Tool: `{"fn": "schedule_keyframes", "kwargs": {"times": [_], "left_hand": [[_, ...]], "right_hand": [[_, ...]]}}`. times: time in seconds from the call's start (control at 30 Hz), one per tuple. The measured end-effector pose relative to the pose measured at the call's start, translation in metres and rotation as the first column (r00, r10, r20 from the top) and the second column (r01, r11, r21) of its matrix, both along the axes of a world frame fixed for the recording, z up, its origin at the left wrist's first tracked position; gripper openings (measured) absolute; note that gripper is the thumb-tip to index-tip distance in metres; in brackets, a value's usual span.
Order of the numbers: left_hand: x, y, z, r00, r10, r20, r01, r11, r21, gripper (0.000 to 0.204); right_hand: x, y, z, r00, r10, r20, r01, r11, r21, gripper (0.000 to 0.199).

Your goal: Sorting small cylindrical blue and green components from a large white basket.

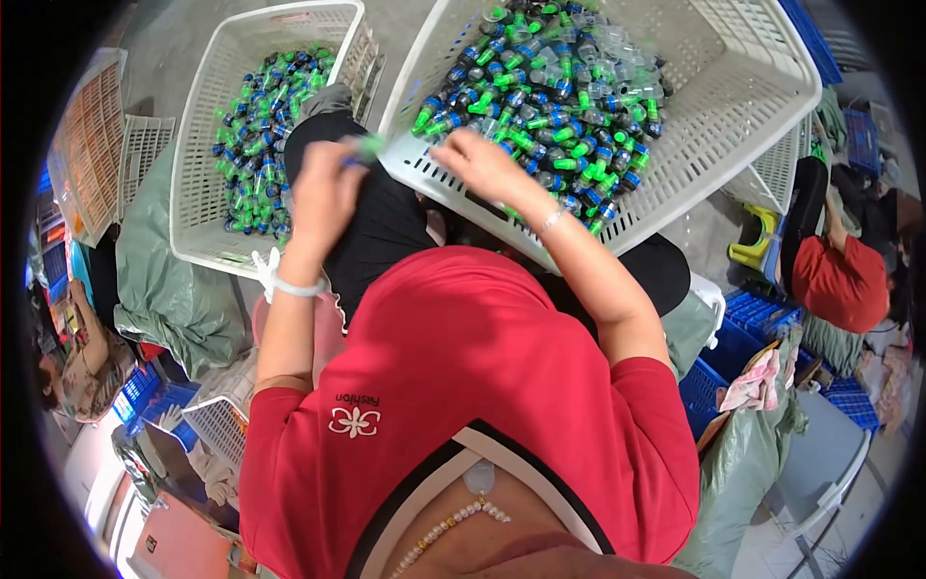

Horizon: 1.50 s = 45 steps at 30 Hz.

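Note:
My left hand [328, 188] is raised over my dark-trousered knee, its fingers closed round a small plastic piece [367, 146] that shows green, smeared by motion. My right hand [480, 166] is over the near left corner of the big white basket [772, 121], its fingers pinched together; what they hold, if anything, is hidden. In that basket lies a heap of small plastic pieces [550, 135] with green, blue and dark parts, and clear cups [622, 72] among them. A second white basket [198, 145], to the left, holds more of the green, blue and dark pieces [260, 145].
A green sack [174, 280] bulges beside the left basket. Blue crates [714, 362] and another green sack [743, 482] stand to my right, near a grey chair [820, 454]. A person in red [844, 280] sits at the far right; another person [87, 372] is at the left edge.

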<state>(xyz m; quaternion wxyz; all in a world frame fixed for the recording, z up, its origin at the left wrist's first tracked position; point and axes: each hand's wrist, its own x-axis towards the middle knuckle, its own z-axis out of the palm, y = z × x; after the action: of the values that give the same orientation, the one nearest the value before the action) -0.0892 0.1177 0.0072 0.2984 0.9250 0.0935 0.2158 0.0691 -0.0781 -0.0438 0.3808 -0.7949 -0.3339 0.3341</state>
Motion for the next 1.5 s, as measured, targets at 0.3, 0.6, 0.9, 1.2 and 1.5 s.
{"fn": "schedule_keyframes", "kwargs": {"times": [0.3, 0.6, 0.9, 1.2, 1.5], "left_hand": [[0.029, -0.006, -0.011, 0.999, 0.030, -0.030, -0.026, 0.993, 0.113, 0.032], [0.128, -0.064, -0.110, 0.943, -0.106, -0.315, 0.183, 0.956, 0.228, 0.024], [0.134, -0.074, -0.102, 0.947, -0.131, -0.293, 0.195, 0.960, 0.201, 0.042], [0.128, -0.124, -0.064, 0.959, -0.257, -0.119, -0.015, 0.373, -0.928, 0.025], [0.121, -0.189, -0.021, 0.883, -0.454, -0.114, 0.213, 0.606, -0.766, 0.026]], "right_hand": [[0.042, -0.014, -0.068, 0.481, 0.397, 0.781, -0.034, 0.899, -0.436, 0.025], [0.039, -0.067, -0.018, 0.748, 0.079, 0.659, -0.021, 0.995, -0.095, 0.025], [0.043, -0.148, -0.013, 0.884, -0.405, 0.233, 0.336, 0.897, 0.286, 0.030], [0.030, -0.131, -0.007, 0.756, -0.418, -0.504, 0.654, 0.528, 0.542, 0.014], [0.032, -0.156, 0.006, 0.832, -0.524, -0.183, 0.513, 0.600, 0.614, 0.021]]}}
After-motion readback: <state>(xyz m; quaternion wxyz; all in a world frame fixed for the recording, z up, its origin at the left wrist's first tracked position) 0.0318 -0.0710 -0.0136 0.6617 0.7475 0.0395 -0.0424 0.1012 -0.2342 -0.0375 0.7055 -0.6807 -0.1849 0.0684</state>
